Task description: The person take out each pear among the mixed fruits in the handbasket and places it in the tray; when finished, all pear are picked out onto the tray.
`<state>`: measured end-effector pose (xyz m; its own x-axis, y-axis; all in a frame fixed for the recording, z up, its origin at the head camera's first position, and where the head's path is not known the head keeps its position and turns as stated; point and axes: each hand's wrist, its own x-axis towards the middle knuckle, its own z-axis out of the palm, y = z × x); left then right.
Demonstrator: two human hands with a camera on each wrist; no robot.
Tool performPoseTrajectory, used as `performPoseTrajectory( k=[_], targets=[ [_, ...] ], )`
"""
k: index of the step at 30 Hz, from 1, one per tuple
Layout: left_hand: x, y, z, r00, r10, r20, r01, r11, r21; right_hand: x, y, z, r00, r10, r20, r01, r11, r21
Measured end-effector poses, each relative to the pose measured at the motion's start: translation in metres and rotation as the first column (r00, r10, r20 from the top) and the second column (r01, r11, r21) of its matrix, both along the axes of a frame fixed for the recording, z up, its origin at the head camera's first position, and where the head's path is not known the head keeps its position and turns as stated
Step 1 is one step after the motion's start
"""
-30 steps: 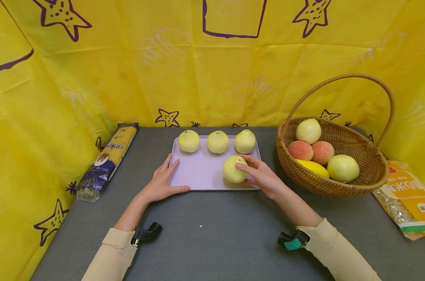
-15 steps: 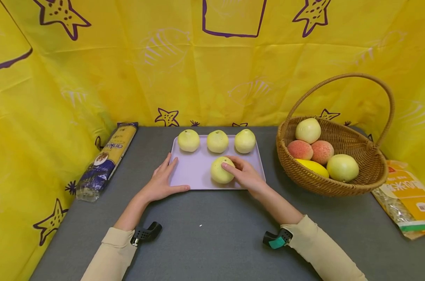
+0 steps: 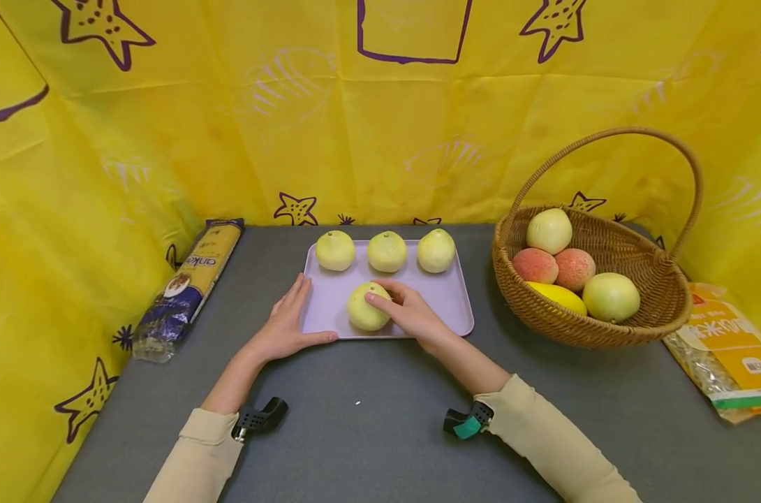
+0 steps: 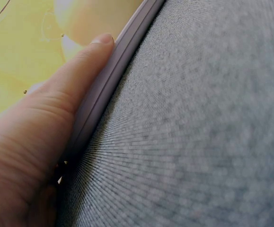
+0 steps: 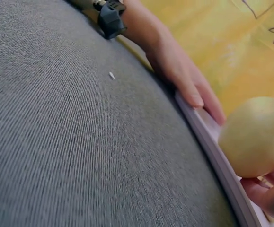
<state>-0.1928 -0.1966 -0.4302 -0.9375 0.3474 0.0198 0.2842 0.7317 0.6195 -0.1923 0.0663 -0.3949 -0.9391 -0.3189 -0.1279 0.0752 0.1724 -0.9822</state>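
My right hand (image 3: 408, 314) grips a pale yellow-green round fruit (image 3: 366, 309), thumb on its near upper side. The fruit is over the front middle of a lilac tray (image 3: 446, 300); whether it touches the tray I cannot tell. At the tray's front left corner my left hand (image 3: 284, 325) rests with straight, spread fingers along the left rim; its thumb (image 4: 87, 59) lies along the front rim. Along the back of the tray stand three similar fruits, a left one (image 3: 335, 251), a middle one (image 3: 387, 252) and a right one (image 3: 436, 251).
To the right stands a wicker basket (image 3: 660, 307) with a tall handle, holding two reddish peach-like fruits, a yellow fruit and two pale green ones. A pasta packet (image 3: 188, 286) lies at left. A grain bag (image 3: 726, 349) lies beside the basket. Yellow cloth (image 3: 368, 140) hangs behind.
My right hand has moved left over the tray with the fruit, from near its right edge to its front middle. My left hand has stayed at the tray's corner.
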Motion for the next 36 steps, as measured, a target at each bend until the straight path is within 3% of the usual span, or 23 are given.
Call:
performPoseTrajectory(
  k=[23,36],
  targets=[
    [0.002,-0.001,0.001,1.0,-0.016,-0.005,0.016,1.0,0.013,-0.004,-0.053,-0.005,0.996,0.01,-0.086,-0.011,1.0,-0.004],
    [0.001,-0.002,0.0,1.0,-0.017,-0.001,0.017,1.0,0.003,-0.006,-0.063,-0.01,0.992,0.0,-0.129,0.007,0.999,0.052]
  ],
)
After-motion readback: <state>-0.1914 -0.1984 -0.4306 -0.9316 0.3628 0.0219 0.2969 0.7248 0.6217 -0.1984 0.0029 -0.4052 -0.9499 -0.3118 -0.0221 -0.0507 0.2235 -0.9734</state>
